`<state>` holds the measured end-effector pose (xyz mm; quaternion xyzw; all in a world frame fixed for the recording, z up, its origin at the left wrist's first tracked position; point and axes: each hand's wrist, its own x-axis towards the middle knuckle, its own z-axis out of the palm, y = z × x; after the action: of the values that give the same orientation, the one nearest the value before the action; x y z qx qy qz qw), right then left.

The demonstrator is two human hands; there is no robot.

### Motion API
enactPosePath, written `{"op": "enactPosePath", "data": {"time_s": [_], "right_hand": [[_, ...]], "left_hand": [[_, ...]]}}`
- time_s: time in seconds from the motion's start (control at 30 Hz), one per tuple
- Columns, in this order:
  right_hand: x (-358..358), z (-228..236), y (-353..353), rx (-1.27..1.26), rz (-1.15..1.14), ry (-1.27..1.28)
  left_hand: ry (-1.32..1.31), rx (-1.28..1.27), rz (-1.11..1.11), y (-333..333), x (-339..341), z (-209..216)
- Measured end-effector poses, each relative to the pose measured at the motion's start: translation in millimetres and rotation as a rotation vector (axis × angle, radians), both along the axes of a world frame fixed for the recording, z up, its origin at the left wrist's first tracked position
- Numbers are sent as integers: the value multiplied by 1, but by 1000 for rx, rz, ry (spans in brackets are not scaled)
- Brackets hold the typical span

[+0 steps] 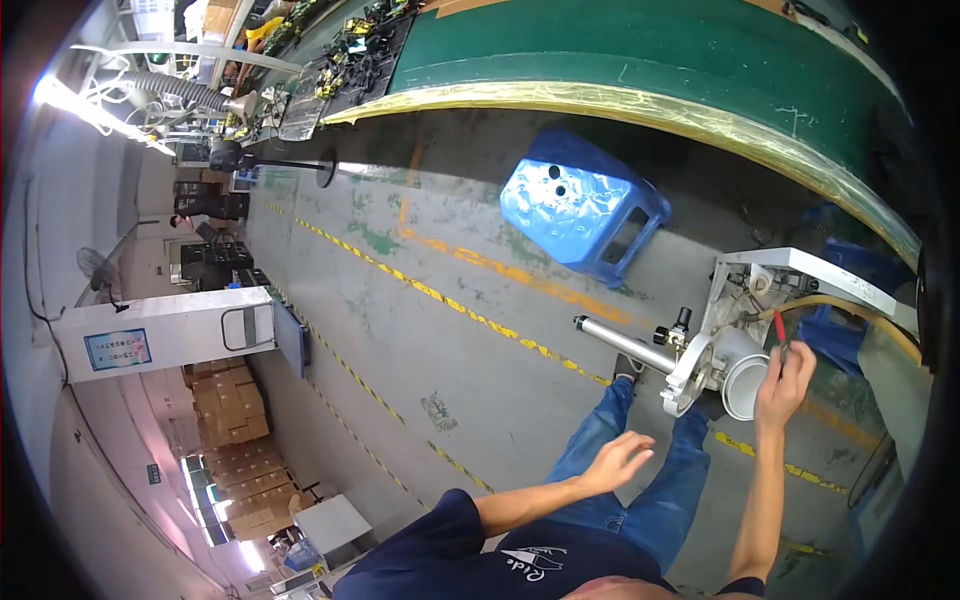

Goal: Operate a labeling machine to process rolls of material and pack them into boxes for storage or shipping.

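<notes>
My right hand [786,384] is closed around a slim red-handled tool [780,326], whose exact kind I cannot make out. It is held beside a white machine part with a round open housing [744,388]. A silver cylinder [625,345] runs out to the left of that housing, with a black-knobbed regulator [680,325] mounted by it. In front of my body, over my legs, my left hand [617,463] hangs with fingers apart and nothing in it. It touches no part of the machine.
A blue plastic stool [575,205] lies tipped on the floor beyond the machine. Along the far side runs a green-topped workbench [620,50] with a yellow edge. Stacked cartons [228,405] and a white partition [170,335] stand at the left, with a person [210,208] farther off.
</notes>
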<state>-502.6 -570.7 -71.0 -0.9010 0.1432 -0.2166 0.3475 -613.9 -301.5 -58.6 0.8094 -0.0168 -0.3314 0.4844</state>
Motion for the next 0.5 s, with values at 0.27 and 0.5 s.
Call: {"op": "enactPosePath", "data": {"time_s": [0.27, 0.5], "right_hand": [[-126, 28, 13, 1492, -178, 364], [-160, -28, 4, 1893, -847, 557]], "left_hand": [[-280, -200, -183, -121, 12, 27], [738, -234, -40, -132, -12, -26]]}}
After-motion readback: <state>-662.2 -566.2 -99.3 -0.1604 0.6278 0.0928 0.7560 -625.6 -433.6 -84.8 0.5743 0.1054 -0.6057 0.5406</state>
